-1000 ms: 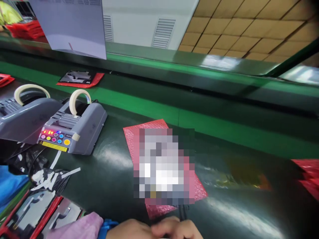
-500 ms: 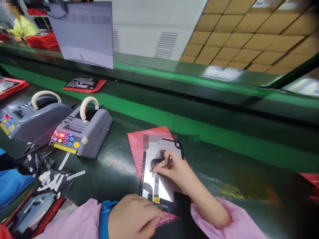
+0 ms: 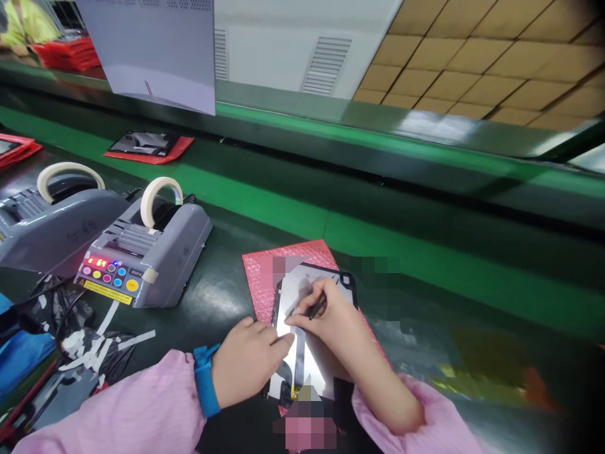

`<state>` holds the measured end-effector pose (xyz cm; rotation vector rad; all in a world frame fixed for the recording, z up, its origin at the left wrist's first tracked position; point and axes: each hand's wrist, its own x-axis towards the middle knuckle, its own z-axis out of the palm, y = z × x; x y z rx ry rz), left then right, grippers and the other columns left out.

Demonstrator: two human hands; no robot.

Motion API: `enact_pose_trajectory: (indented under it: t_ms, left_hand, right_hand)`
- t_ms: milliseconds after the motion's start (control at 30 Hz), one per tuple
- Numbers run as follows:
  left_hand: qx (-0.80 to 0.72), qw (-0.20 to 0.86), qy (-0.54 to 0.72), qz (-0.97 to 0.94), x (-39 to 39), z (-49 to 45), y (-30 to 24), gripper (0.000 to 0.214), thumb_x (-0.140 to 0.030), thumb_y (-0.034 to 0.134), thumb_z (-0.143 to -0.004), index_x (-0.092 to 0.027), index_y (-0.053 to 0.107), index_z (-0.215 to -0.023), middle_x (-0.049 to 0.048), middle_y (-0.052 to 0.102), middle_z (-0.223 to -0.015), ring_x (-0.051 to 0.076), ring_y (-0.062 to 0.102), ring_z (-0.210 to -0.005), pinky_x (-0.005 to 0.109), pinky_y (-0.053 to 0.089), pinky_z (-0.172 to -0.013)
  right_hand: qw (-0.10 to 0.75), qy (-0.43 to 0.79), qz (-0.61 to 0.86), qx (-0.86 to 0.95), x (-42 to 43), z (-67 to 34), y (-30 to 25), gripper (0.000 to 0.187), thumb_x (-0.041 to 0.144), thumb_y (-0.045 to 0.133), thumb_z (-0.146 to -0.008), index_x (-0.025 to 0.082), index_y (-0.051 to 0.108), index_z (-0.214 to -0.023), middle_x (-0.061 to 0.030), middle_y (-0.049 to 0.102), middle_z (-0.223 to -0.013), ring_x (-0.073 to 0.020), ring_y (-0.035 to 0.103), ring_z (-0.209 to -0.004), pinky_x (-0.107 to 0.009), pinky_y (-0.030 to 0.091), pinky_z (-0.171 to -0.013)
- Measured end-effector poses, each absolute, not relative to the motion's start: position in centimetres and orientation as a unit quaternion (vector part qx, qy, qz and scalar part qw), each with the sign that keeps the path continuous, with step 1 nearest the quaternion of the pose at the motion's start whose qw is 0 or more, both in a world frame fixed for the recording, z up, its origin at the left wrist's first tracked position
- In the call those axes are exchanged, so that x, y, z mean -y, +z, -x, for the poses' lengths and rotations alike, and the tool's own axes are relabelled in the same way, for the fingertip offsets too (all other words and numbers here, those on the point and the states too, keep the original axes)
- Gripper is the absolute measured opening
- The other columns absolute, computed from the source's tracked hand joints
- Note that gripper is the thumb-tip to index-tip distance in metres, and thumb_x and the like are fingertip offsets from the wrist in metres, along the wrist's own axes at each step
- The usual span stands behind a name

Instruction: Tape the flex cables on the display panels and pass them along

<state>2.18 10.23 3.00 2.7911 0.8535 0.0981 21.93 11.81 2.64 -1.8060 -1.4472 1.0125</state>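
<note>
A tablet screen panel (image 3: 331,353), silvery with a black border, lies on a red bubble-wrap sheet (image 3: 259,277). A dark ribbon cable (image 3: 299,359) runs along it to a yellow taped end. My right hand (image 3: 331,309) is over the panel, thumb and fingers pinched close to the cable's upper end. A slim dark tool (image 3: 317,308), kind unclear, shows within that hand. My left hand (image 3: 253,362), with a blue wristband, rests at the panel's left edge. Its fingers are loosely bent, a fingertip on the panel beside the cable, and nothing shows in them.
Two grey tape dispensers (image 3: 146,252) (image 3: 61,221) with cream tape rolls stand at left. White tape scraps (image 3: 89,347) lie before them. Another panel (image 3: 144,144) on red wrap sits at the back. A monitor (image 3: 151,50) hangs over the bench; a person in yellow is far left.
My left hand has moved up and forward from the panel's lower end to its left edge. My right hand stays pinched over the panel. The camera view has tipped downward slightly.
</note>
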Motion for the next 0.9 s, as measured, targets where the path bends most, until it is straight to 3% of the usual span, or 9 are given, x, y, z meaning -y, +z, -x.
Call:
enact_pose_trajectory:
  t_ms: [100, 200, 300, 367, 433, 567, 667, 767, 900]
  left_hand:
    - [-0.273, 0.098, 0.042, -0.956, -10.3, -1.9, 2.7, 0.031, -0.015, 0.056, -0.097, -0.014, 0.057, -0.128, 0.0052, 0.069, -0.086, 0.024, 0.066, -0.081, 0.037, 0.046, -0.073]
    - [-0.239, 0.089, 0.047, -0.966, -10.6, -1.5, 2.7, 0.030, -0.010, 0.055, -0.095, -0.010, 0.059, -0.125, 0.0072, 0.070, -0.087, 0.024, 0.065, -0.080, 0.038, 0.046, -0.074]
    - [-0.161, 0.100, 0.061, -0.980, -10.5, -1.3, 2.5, 0.022, -0.024, 0.052, -0.100, -0.014, 0.065, -0.114, 0.0060, 0.072, -0.089, 0.022, 0.066, -0.085, 0.036, 0.048, -0.081]
    - [-0.078, 0.123, 0.096, -0.985, -10.2, -1.6, 2.1, 0.035, -0.047, 0.052, -0.100, -0.022, 0.063, -0.123, 0.0067, 0.072, -0.111, 0.026, 0.064, -0.110, 0.040, 0.045, -0.100]
    - [-0.030, 0.138, 0.119, -0.983, -10.0, -2.4, 1.5, 0.057, -0.064, 0.056, -0.093, -0.030, 0.054, -0.139, 0.0080, 0.059, -0.143, 0.036, 0.045, -0.139, 0.052, 0.034, -0.115]
    - [-0.078, 0.128, 0.090, -0.985, -11.5, -5.6, 0.7, 0.078, -0.062, 0.074, -0.081, -0.033, 0.046, -0.148, 0.0136, 0.034, -0.163, 0.050, 0.024, -0.148, 0.069, 0.031, -0.113]
    - [-0.203, 0.171, 0.118, -0.957, -15.2, -10.0, 1.1, 0.070, -0.044, 0.086, -0.076, -0.035, 0.057, -0.139, 0.0118, 0.040, -0.160, 0.051, 0.025, -0.148, 0.073, 0.027, -0.113]
    - [-0.329, 0.232, 0.183, -0.897, -20.0, -15.9, 2.6, 0.048, -0.030, 0.077, -0.087, -0.026, 0.064, -0.133, 0.0162, 0.042, -0.158, 0.049, 0.026, -0.148, 0.071, 0.024, -0.115]
    - [-0.343, 0.372, 0.212, -0.836, -23.2, -23.7, 5.0, 0.037, -0.033, 0.064, -0.098, -0.017, 0.058, -0.131, 0.0124, 0.059, -0.135, 0.028, 0.063, -0.114, 0.050, 0.055, -0.095]
  right_hand:
    - [0.307, 0.299, 0.738, 0.522, -12.8, -22.2, 3.1, 0.054, 0.040, 0.085, -0.060, 0.030, 0.037, -0.083, 0.0042, 0.072, -0.075, -0.0232, 0.067, -0.062, -0.033, 0.042, -0.059]
    - [0.313, 0.221, 0.789, 0.480, -12.7, -24.1, 3.9, 0.047, 0.056, 0.074, -0.070, 0.029, 0.040, -0.089, 0.0005, 0.071, -0.078, -0.0245, 0.066, -0.061, -0.032, 0.039, -0.056]
    - [0.311, 0.151, 0.818, 0.459, -10.1, -28.1, 3.7, 0.047, 0.070, 0.059, -0.077, 0.029, 0.042, -0.091, -0.0063, 0.074, -0.086, -0.0259, 0.066, -0.060, -0.034, 0.040, -0.054]
    - [0.283, 0.080, 0.820, 0.492, -7.2, -31.6, 2.4, 0.051, 0.076, 0.054, -0.077, 0.028, 0.043, -0.091, -0.0123, 0.075, -0.101, -0.0302, 0.070, -0.070, -0.038, 0.046, -0.057]
    - [0.219, -0.006, 0.815, 0.536, -4.0, -34.9, 0.7, 0.057, 0.082, 0.041, -0.080, 0.027, 0.049, -0.094, -0.0175, 0.076, -0.103, -0.0372, 0.072, -0.077, -0.045, 0.049, -0.061]
    - [0.148, -0.124, 0.809, 0.556, 1.0, -39.1, -2.5, 0.068, 0.083, 0.019, -0.088, 0.025, 0.054, -0.097, -0.0211, 0.075, -0.114, -0.0415, 0.072, -0.102, -0.050, 0.052, -0.070]
    - [0.125, -0.160, 0.819, 0.536, 2.8, -39.9, -3.1, 0.065, 0.077, 0.020, -0.094, 0.023, 0.056, -0.102, -0.0204, 0.072, -0.125, -0.0392, 0.070, -0.109, -0.049, 0.052, -0.073]
    - [0.115, -0.183, 0.813, 0.540, 4.1, -40.1, -1.9, 0.059, 0.065, 0.023, -0.100, 0.019, 0.058, -0.109, -0.0210, 0.073, -0.121, -0.0351, 0.072, -0.104, -0.045, 0.050, -0.076]
    - [0.114, -0.239, 0.786, 0.558, 8.8, -41.8, 1.8, 0.039, 0.048, 0.034, -0.104, 0.020, 0.060, -0.096, -0.0155, 0.079, -0.101, -0.0268, 0.072, -0.075, -0.043, 0.045, -0.080]
